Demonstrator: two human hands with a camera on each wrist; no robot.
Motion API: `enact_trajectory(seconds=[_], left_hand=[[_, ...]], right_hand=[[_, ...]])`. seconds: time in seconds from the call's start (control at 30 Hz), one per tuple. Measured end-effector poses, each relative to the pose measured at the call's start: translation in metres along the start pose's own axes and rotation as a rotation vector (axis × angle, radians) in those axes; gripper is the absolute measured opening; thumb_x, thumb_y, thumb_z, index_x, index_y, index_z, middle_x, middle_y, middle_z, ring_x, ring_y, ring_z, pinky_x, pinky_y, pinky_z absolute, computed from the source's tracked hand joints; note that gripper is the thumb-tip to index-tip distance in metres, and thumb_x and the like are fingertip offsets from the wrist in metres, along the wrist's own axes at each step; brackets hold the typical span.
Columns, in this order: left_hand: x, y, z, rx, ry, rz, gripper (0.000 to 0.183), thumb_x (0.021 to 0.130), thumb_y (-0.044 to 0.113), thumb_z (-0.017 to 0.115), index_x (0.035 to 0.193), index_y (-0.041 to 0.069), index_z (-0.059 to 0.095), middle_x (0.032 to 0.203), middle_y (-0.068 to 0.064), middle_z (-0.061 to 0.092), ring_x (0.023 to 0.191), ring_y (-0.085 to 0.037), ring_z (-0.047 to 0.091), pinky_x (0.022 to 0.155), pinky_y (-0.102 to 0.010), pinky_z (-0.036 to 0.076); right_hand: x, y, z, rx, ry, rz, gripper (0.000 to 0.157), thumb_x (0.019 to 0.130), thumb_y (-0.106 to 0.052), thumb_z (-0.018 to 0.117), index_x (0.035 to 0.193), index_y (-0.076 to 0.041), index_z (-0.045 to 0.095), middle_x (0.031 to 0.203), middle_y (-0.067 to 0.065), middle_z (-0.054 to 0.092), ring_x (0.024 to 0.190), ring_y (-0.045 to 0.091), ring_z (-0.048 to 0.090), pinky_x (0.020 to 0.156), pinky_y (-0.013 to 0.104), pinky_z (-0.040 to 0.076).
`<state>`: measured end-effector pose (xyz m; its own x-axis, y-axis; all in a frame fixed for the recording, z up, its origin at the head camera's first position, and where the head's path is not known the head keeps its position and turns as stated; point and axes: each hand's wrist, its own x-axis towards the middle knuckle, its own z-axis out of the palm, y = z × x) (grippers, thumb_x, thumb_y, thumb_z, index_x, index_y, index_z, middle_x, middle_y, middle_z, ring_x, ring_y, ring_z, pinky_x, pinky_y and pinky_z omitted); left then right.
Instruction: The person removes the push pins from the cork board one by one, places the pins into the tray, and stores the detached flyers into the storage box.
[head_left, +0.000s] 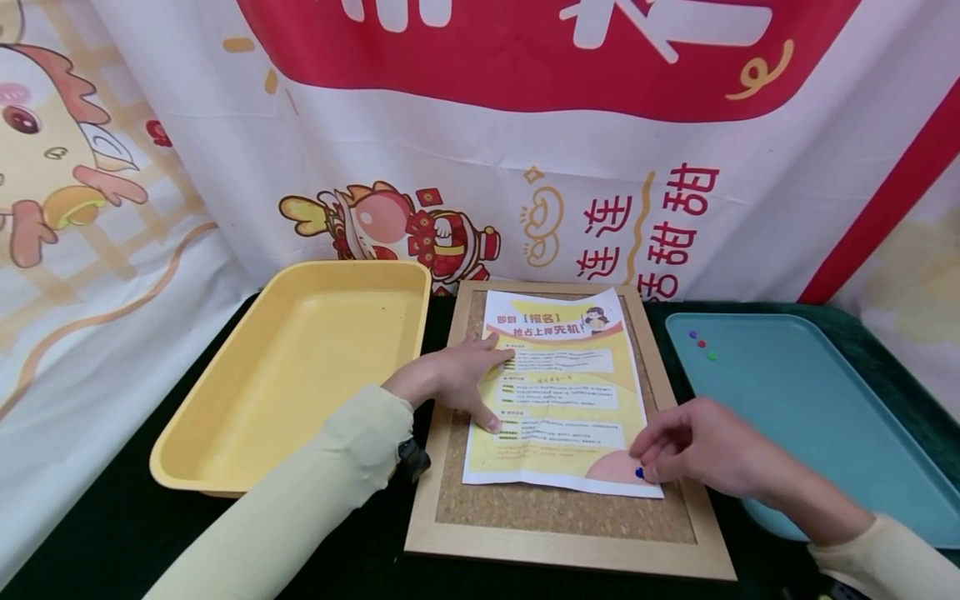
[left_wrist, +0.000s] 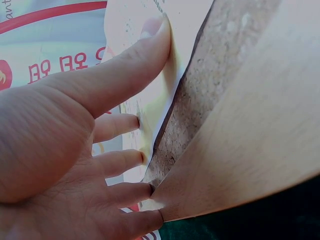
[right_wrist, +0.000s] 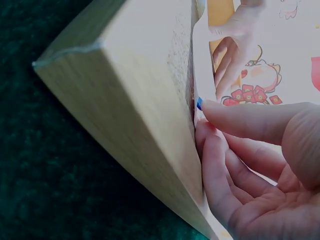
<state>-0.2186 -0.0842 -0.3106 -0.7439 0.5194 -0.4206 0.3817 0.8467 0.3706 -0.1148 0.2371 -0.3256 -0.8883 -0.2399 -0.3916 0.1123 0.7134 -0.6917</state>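
A printed yellow-and-white sheet of paper lies on a wood-framed corkboard. My left hand rests on the sheet's left side with fingers and thumb spread; in the left wrist view the thumb presses the paper while the lower fingers reach the board's edge. Near the sheet's lower right corner, my right hand pinches a small blue push pin between thumb and fingers. Only a bit of the blue pin shows by the thumb tip in the right wrist view; its point is hidden.
To the right is a blue-green tray carrying a blue pin, a red pin and a green pin. A deep yellow tray stands left of the board. Behind everything hangs a printed cloth; dark green fabric covers the table.
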Motion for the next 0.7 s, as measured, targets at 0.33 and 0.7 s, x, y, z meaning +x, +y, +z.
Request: enact_trajectory(seconds=[0.33, 0.7], left_hand=[[-0.0014, 0.0006, -0.0002, -0.003, 0.000, -0.002, 0.107, 0.085, 0.040, 0.090, 0.170, 0.021, 0.028, 0.181, -0.008, 0.004, 0.168, -0.036, -0.001, 0.135, -0.055, 0.011], [-0.0001, -0.0004, 0.0002, -0.012, 0.000, 0.003, 0.107, 0.084, 0.039, 0.091, 0.170, 0.020, 0.029, 0.181, -0.008, 0.004, 0.168, -0.036, 0.000, 0.136, -0.054, 0.011]], right_hand=[[0.0006, -0.0034, 0.0038, -0.103, -0.002, -0.022, 0.008, 0.088, -0.013, 0.086, 0.094, -0.018, 0.082, 0.085, 0.002, 0.069, 0.083, 0.020, 0.060, 0.067, 0.026, 0.049], [0.0004, -0.0035, 0.0064, -0.136, -0.001, -0.048, 0.007, 0.088, -0.015, 0.087, 0.091, -0.016, 0.081, 0.082, 0.001, 0.067, 0.082, 0.020, 0.058, 0.066, 0.026, 0.046]])
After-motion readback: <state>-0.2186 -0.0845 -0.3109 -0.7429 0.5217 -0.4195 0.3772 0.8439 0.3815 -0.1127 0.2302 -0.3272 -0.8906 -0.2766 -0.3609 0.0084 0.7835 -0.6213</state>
